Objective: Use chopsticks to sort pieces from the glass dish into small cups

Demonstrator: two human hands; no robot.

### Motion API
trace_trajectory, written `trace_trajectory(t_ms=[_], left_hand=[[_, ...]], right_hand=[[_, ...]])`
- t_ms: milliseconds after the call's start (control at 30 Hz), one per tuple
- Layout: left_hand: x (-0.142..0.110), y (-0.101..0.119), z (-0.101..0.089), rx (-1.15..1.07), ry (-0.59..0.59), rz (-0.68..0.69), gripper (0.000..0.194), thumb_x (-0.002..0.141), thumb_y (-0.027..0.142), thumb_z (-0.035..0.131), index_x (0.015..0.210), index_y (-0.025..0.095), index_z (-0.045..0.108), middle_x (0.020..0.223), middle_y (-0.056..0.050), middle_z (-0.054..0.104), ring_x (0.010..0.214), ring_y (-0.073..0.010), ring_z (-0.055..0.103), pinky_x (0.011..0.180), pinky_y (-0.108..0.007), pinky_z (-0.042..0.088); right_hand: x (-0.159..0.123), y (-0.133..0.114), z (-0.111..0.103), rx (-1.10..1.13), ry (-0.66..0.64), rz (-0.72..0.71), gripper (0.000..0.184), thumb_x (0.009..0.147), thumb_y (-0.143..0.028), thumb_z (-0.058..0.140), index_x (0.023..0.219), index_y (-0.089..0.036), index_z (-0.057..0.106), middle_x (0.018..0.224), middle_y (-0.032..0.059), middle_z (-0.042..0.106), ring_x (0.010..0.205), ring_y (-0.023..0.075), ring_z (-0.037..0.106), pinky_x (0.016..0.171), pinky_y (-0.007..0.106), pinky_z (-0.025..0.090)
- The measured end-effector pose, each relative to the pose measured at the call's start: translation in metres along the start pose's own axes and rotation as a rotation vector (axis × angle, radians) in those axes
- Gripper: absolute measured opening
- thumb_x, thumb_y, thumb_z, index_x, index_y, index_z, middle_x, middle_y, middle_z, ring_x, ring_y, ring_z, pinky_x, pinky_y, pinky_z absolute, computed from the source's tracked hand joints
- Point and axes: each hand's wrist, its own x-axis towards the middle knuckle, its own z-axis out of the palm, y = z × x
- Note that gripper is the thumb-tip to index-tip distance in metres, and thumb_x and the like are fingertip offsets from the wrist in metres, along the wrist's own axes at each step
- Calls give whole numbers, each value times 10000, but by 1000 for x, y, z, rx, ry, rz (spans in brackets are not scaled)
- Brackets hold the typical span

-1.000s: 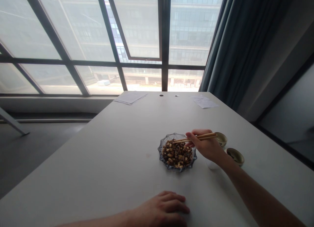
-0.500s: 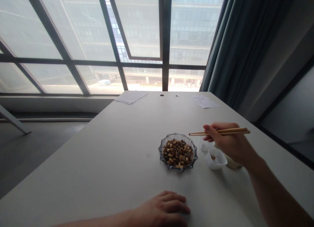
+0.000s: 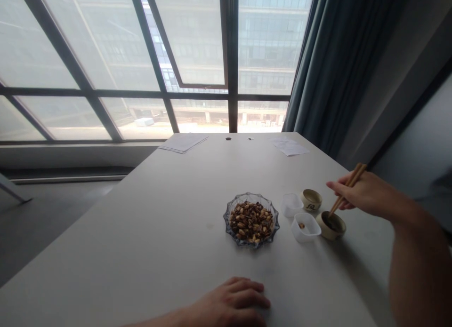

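A pair of wooden chopsticks (image 3: 348, 189) is held in my right hand (image 3: 367, 193), tips down inside the nearer beige ceramic cup (image 3: 331, 229). Something dark lies in that cup; I cannot make out what. To its left stands a clear plastic cup (image 3: 306, 230) with a small brown piece in it. Behind are a second plastic cup (image 3: 292, 204) and another beige cup (image 3: 311, 200) with a dark mark. A scalloped glass bowl (image 3: 228, 228) holds a heap of mixed nuts and seeds (image 3: 251, 221). My left hand (image 3: 233, 302) rests on the table in front of the bowl, fingers stretched out, holding nothing.
The white table (image 3: 148, 233) reaches to the window wall. Papers (image 3: 183, 142) lie at its far left and more sheets (image 3: 290, 146) at the far right. A dark curtain (image 3: 318, 73) hangs at the right.
My right hand has moved right with the chopsticks, whose tips now point down into the nearer beige cup. Both beige cups have come into fuller view. My left hand stays resting on the table.
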Motion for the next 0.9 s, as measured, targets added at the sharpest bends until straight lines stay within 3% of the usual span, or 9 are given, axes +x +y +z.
trace_trajectory(t_ms=[100,233,367,533,633,767,900], left_hand=[[0,-1,0,5,-15,4,172,1059,233,646,1231,248,648,1437,-72,690,1437,-245,560,1239,-345,403],[0,2,-2,6,3,0,187,1041,214,670,1224,250,647,1424,-68,698,1435,-243,563,1244,-339,396],[0,5,-3,-2,2,-10,178,1042,214,664,1216,250,652,1424,-73,696,1435,-247,563,1246,-338,389],[0,5,-4,-11,5,-7,173,1053,223,637,1223,254,650,1419,-78,699,1435,-252,560,1238,-355,404],[1,4,-3,-13,6,-10,160,1058,246,635,1216,257,655,1417,-79,700,1432,-257,562,1233,-360,412],[0,2,1,-3,19,-9,147,1074,284,617,1214,262,659,1419,-79,698,1429,-261,567,1229,-364,419],[-1,0,4,2,25,6,150,1073,250,608,1215,256,654,1425,-77,695,1433,-259,561,1226,-366,419]], right_hand=[[3,-4,9,35,-27,-27,341,854,-486,790,840,-146,766,672,113,783,623,291,793,554,320,652],[-3,-10,10,-6,-19,-30,315,907,-456,724,866,-146,767,669,94,783,628,280,795,557,309,646],[-10,-14,5,-52,67,-59,286,937,-414,688,842,-155,764,635,86,766,600,271,783,518,297,615],[-21,-40,24,129,214,-305,406,947,-561,687,810,-186,760,737,91,804,688,274,803,568,305,623],[-24,-57,59,297,55,-412,432,952,-595,682,833,-190,778,734,89,807,694,262,804,610,304,633],[-22,-68,105,329,-135,-497,378,952,-528,711,776,-196,745,725,64,805,720,251,806,621,286,605],[-20,-67,122,340,-189,-510,322,951,-468,720,779,-198,745,706,43,794,710,239,797,641,289,591]])
